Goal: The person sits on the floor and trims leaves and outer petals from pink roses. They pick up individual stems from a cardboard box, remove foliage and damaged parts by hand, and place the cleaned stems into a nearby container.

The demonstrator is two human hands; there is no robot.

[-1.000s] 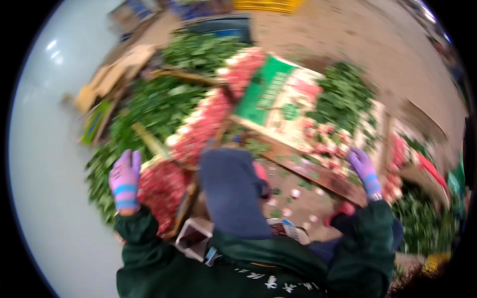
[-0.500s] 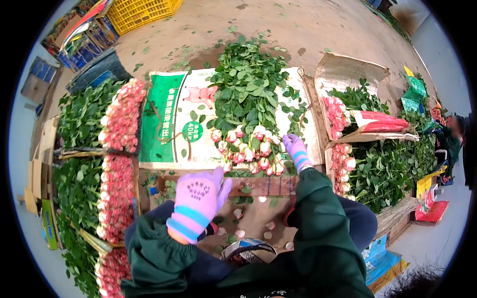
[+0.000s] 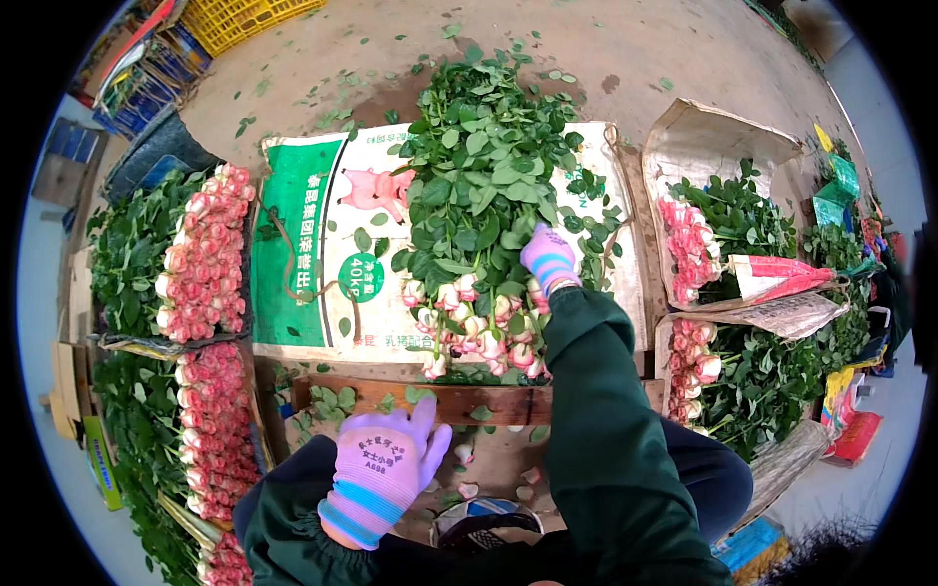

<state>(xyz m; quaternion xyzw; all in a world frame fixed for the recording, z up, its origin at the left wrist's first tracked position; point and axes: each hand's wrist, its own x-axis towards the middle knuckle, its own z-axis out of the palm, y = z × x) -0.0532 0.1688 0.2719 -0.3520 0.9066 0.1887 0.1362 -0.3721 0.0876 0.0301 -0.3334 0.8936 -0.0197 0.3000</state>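
A loose bunch of pink-white roses [image 3: 484, 332], leaves [image 3: 474, 161] spreading away from me, lies on a green and white woven sack [image 3: 293, 234]. My right hand [image 3: 547, 252], in a lilac glove, reaches into that bunch just above the blooms, its fingers curled on the stems and partly hidden by leaves. My left hand [image 3: 391, 459], in the same kind of glove, is nearer me, just this side of a wooden plank [image 3: 518, 405], fingers apart with nothing in them.
Rose bundles flank me, at left [image 3: 210, 430] and right [image 3: 694, 244], partly in sack wrappers [image 3: 718, 132]. A yellow crate [image 3: 239, 20] and a dark bucket [image 3: 147, 166] stand at back left. A co-worker [image 3: 889, 303] is at far right.
The view has swung round and steadied over the sack. My right hand has moved from beside the blooms forward into the stems and leaves. My left hand stays low, fingers apart.
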